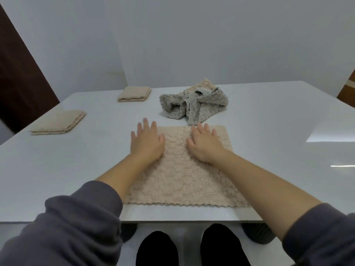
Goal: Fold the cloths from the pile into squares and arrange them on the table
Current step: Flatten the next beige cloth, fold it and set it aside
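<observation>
A beige fluffy cloth [184, 175] lies spread flat on the white table [269, 131], close to the front edge. My left hand [147, 141] rests palm down on the cloth's far left corner, fingers apart. On its far middle part lies my right hand [204, 144], also flat and spread. Just beyond the cloth sits a crumpled pile of grey and beige cloths [194, 101]. Two folded beige squares lie on the left: one [58, 122] near the left edge, another [134, 94] further back.
The table's front edge runs just below the spread cloth. A dark brown door [21, 77] stands at the left, and a brown piece of furniture [347, 91] shows at the far right. My dark-socked feet [192, 248] are visible under the table.
</observation>
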Motion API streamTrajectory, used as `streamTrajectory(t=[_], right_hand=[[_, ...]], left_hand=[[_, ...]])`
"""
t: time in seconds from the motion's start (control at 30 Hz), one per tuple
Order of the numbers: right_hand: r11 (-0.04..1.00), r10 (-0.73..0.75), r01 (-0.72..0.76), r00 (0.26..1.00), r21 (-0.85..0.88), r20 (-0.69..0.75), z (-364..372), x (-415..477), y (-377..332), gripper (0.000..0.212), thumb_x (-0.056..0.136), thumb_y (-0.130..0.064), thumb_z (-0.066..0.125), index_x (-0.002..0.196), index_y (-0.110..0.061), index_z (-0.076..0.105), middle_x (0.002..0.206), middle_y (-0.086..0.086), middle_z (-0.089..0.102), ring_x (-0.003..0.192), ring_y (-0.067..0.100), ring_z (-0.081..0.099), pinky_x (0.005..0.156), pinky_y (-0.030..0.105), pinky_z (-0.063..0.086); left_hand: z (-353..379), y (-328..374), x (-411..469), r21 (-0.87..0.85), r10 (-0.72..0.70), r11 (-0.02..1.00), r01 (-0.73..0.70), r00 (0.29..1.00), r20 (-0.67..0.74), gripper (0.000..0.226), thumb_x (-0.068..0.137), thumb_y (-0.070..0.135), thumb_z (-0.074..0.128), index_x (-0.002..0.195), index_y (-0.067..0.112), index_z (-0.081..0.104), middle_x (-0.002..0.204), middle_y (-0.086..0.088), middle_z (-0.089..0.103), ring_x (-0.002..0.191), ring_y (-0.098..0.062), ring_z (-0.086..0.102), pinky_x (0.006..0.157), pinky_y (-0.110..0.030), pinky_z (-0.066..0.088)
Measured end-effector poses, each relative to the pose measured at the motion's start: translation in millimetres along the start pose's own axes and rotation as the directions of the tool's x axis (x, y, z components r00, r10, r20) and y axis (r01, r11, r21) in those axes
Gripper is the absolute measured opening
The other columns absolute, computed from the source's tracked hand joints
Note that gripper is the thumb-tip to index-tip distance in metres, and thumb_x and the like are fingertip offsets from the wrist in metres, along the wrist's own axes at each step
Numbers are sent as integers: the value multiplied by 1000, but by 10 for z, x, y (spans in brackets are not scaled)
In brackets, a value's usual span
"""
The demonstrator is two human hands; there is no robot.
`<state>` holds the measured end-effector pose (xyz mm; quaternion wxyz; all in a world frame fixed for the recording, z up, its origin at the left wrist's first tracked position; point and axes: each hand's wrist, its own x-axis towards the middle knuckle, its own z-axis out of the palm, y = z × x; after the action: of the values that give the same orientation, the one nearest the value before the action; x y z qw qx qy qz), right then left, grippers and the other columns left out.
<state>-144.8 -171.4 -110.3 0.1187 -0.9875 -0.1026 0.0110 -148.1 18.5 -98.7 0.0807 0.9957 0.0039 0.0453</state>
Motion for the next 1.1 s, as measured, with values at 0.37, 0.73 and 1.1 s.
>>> streamTrajectory(t=[0.37, 0.73, 1.1], right_hand=[[998, -16, 20, 998, -56, 61, 121, 53, 117, 66, 98, -60, 14, 156, -30, 4, 163, 1, -9, 150, 25, -12, 117, 56, -9], [991, -130, 131, 990, -23, 62, 0, -341, -19, 58, 104, -41, 16, 156, -22, 0, 163, -3, -10, 150, 19, -13, 119, 53, -7], [999, -8, 12, 996, -52, 84, 47, -603, 240, 62, 102, -50, 14, 156, -23, 0, 163, -5, -9, 150, 16, -10, 121, 43, -8]], left_hand=[[311, 74, 52, 14, 181, 982, -187, 968, 176, 66, 98, 60, 14, 155, 30, 0, 162, 0, -10, 149, -21, -9, 119, -47, -5], [168, 278, -598, -110, 252, 965, -239, 961, 116, 57, 103, 41, 14, 155, 24, -3, 162, 4, -12, 147, -12, -13, 120, -42, -8], [181, -169, -633, 2, 117, 993, -118, 983, 141, 61, 101, 47, 10, 155, 22, -3, 162, 4, -11, 148, -12, -12, 120, -44, -8]])
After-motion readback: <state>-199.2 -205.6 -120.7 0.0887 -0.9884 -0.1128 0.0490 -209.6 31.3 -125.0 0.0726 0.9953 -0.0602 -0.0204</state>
